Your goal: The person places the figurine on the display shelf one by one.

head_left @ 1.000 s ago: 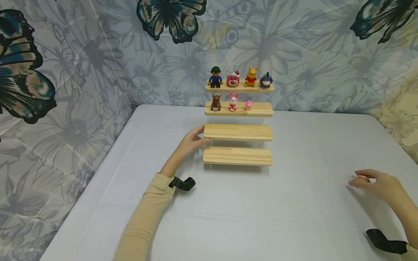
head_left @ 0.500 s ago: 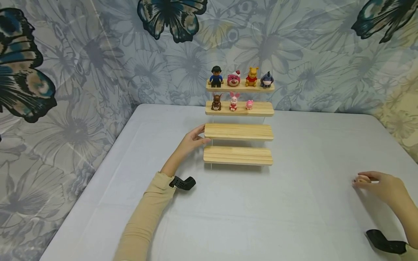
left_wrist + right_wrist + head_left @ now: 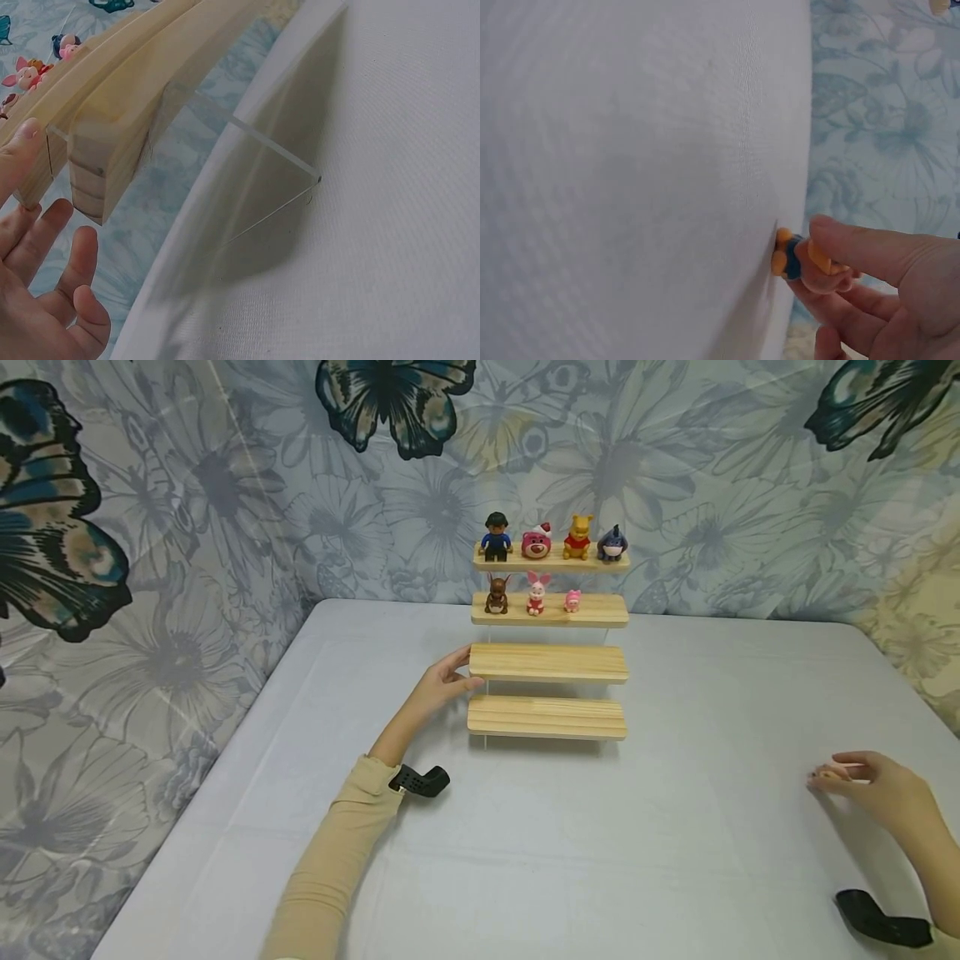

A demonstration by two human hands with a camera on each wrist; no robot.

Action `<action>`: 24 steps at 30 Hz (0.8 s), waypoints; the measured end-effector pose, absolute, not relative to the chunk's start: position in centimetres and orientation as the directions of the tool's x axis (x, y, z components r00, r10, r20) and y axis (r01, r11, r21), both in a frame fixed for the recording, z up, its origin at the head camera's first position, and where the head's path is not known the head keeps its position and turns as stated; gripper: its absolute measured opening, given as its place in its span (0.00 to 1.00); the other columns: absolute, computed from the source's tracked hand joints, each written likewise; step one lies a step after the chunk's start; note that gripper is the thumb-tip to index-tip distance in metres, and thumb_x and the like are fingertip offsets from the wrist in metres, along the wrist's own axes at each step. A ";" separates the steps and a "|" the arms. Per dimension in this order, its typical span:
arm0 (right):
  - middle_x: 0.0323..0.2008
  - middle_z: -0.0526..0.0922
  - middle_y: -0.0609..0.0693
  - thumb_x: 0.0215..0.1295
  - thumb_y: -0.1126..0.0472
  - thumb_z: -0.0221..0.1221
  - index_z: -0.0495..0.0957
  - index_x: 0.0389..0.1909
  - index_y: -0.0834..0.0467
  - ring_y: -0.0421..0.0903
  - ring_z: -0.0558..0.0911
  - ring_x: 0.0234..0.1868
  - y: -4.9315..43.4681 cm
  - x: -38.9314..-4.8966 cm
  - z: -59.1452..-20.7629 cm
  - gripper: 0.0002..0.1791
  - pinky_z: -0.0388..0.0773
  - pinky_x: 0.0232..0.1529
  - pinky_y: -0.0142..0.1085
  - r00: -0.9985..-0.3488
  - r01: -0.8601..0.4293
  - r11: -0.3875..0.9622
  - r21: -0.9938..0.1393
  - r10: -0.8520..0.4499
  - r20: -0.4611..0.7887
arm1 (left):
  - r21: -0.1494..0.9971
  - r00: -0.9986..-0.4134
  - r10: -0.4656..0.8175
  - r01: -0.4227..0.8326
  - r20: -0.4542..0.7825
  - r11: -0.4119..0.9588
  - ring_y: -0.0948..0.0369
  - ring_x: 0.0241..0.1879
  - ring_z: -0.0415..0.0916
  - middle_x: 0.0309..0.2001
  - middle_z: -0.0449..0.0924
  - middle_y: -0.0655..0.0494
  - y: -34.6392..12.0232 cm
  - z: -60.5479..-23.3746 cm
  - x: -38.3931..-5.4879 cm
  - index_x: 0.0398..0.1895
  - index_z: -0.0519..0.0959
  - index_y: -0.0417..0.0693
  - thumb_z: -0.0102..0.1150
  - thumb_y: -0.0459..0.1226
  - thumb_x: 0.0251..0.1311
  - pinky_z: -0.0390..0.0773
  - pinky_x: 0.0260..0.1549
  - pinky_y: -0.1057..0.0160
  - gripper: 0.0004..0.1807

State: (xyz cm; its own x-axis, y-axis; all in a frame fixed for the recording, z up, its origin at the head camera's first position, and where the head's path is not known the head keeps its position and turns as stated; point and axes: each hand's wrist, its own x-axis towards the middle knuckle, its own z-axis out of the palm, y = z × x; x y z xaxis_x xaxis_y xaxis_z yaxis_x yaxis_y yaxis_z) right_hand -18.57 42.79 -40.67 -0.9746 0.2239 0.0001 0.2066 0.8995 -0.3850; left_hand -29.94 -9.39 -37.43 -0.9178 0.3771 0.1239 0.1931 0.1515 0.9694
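At the right of the head view my right hand (image 3: pixel 885 787) pinches a small toy figurine (image 3: pixel 793 259) between thumb and fingers. The right wrist view shows its orange feet, dark teal middle and pinkish round head, with the feet close against the white tabletop. My left hand (image 3: pixel 441 687) grips the left end of a bare wooden shelf board (image 3: pixel 547 663), the second tier from the front of a stepped display stand. In the left wrist view the thumb lies over the board's end and fingertips touch it from below; the other fingers are loosely bent.
A bare front board (image 3: pixel 546 718) stands on clear supports. Behind, the second-highest board (image 3: pixel 604 610) bears three figurines, among them a brown one (image 3: pixel 497 597). On the top board (image 3: pixel 551 567) several stand, including a yellow bear (image 3: pixel 577 537). Patterned cloth (image 3: pixel 435 518) backs the white table (image 3: pixel 712 860).
My right hand has shifted slightly to the right with the figurine, and its upper finger has drawn back a little. The left hand and the stand have stayed in place.
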 end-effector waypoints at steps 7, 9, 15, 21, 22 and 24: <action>0.29 0.69 0.66 0.41 0.41 0.53 0.64 0.34 0.71 0.59 0.65 0.30 44.8 -19.5 -42.6 0.35 0.58 0.22 0.46 -0.970 0.218 0.889 -0.404 0.244 0.015 | 0.968 -0.920 0.370 0.196 0.128 0.154 0.56 0.37 0.65 0.51 0.57 0.51 -9.4 -37.3 -29.8 0.57 0.51 0.44 0.52 0.36 0.47 0.63 0.36 0.60 0.33; 0.30 0.68 0.66 0.40 0.40 0.53 0.64 0.35 0.70 0.58 0.65 0.30 45.2 -19.7 -43.2 0.36 0.58 0.22 0.45 -0.969 0.214 0.890 -0.403 0.247 0.030 | 0.968 -0.920 0.375 0.188 0.114 0.167 0.56 0.38 0.64 0.52 0.56 0.51 -9.4 -37.3 -29.8 0.57 0.50 0.45 0.52 0.37 0.47 0.63 0.36 0.59 0.33; 0.31 0.69 0.65 0.42 0.39 0.51 0.67 0.35 0.69 0.58 0.64 0.32 45.6 -20.1 -43.8 0.34 0.58 0.22 0.46 -0.963 0.206 0.886 -0.416 0.259 0.074 | 0.965 -0.921 0.379 0.173 0.088 0.197 0.54 0.40 0.63 0.54 0.53 0.51 -9.5 -37.1 -29.7 0.58 0.50 0.47 0.52 0.38 0.47 0.62 0.37 0.58 0.34; 0.32 0.71 0.62 0.41 0.41 0.53 0.70 0.35 0.64 0.49 0.66 0.31 45.6 -20.5 -43.8 0.30 0.59 0.22 0.41 -0.951 0.174 0.888 -0.426 0.264 0.163 | 0.961 -0.921 0.377 0.184 0.095 0.208 0.55 0.40 0.63 0.54 0.53 0.52 -9.6 -37.2 -29.7 0.58 0.49 0.47 0.52 0.38 0.47 0.64 0.36 0.61 0.34; 0.31 0.72 0.59 0.41 0.42 0.54 0.71 0.35 0.63 0.44 0.66 0.30 45.7 -20.6 -43.7 0.29 0.59 0.22 0.38 -0.948 0.154 0.892 -0.425 0.255 0.191 | 0.962 -0.921 0.377 0.185 0.098 0.203 0.55 0.40 0.63 0.54 0.54 0.52 -9.6 -37.3 -29.8 0.58 0.50 0.47 0.52 0.38 0.47 0.63 0.36 0.60 0.34; 0.27 0.74 0.50 0.41 0.43 0.55 0.72 0.33 0.61 0.33 0.64 0.27 45.7 -20.8 -43.6 0.26 0.58 0.22 0.34 -0.940 0.121 0.896 -0.427 0.241 0.240 | 0.964 -0.920 0.378 0.185 0.102 0.189 0.55 0.40 0.62 0.54 0.54 0.52 -9.6 -37.5 -29.9 0.58 0.50 0.47 0.52 0.38 0.47 0.63 0.36 0.58 0.34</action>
